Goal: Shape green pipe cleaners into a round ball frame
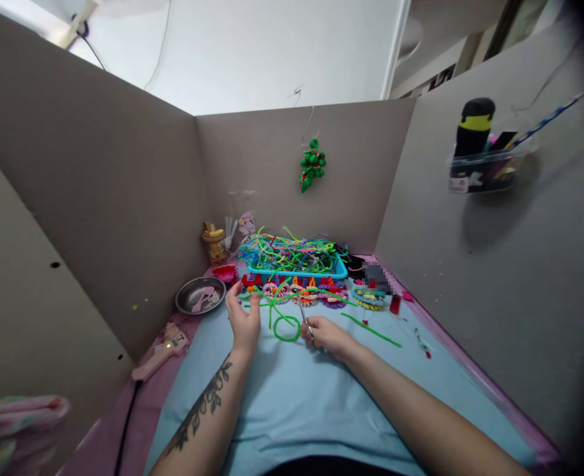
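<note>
My right hand (327, 336) grips a pair of scissors (303, 309), its blades pointing up and away from me. Left of the scissors, a green pipe cleaner bent into a ring (286, 340) sits close to the blades. Several straight green pipe cleaners (274, 304) cross one another just beyond the ring. My left hand (245, 322) is raised beside these strands, thumb and fingers apart, with nothing visible held. Further right, a single green pipe cleaner (371, 329) lies on the blue cloth (321, 403).
Behind my hands stands a blue basket (296, 274) heaped with colourful pipe cleaners, with a row of curled pieces (334, 297) before it. A metal bowl (187, 307) and a pink glue gun (160, 357) are at left. Grey panels enclose the table; a green ornament (313, 165) hangs behind.
</note>
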The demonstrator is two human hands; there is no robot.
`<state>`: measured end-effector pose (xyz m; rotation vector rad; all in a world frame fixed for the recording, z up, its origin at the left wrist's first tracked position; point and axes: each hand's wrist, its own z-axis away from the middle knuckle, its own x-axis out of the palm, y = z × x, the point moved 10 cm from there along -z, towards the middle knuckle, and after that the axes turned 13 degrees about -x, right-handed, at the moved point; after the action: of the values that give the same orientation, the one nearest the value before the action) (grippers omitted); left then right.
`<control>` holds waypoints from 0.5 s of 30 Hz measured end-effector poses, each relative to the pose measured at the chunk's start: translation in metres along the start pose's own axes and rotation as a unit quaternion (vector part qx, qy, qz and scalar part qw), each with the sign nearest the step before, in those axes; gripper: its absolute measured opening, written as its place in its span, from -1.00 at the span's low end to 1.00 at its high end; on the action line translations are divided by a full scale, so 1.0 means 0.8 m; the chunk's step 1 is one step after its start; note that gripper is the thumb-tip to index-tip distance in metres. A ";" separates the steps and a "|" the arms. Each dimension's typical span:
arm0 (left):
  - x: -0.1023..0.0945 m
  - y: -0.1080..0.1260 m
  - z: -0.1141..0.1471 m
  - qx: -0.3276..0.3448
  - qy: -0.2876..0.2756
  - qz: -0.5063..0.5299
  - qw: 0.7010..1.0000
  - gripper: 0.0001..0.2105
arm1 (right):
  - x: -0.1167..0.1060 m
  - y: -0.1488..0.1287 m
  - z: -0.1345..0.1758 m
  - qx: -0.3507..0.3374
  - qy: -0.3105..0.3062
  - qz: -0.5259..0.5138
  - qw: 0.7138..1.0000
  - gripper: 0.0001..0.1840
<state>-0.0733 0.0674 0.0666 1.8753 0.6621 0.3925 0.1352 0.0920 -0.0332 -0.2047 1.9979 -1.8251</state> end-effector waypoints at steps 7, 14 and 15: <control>0.062 0.057 0.061 0.252 -0.131 -0.234 0.930 -0.85 | 0.011 -0.005 -0.001 -0.031 -0.022 0.100 0.994 -0.79; 0.066 0.046 0.060 0.246 -0.130 -0.260 0.924 -0.83 | 0.017 -0.007 0.000 -0.039 -0.029 0.148 0.988 -0.75; 0.066 0.045 0.060 0.246 -0.131 -0.267 0.922 -0.83 | 0.017 -0.007 0.001 -0.039 -0.030 0.150 0.987 -0.74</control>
<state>0.0046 0.0541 0.0796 2.0534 1.1171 -0.4123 0.1222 0.0854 -0.0303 0.0189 1.9405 -1.5366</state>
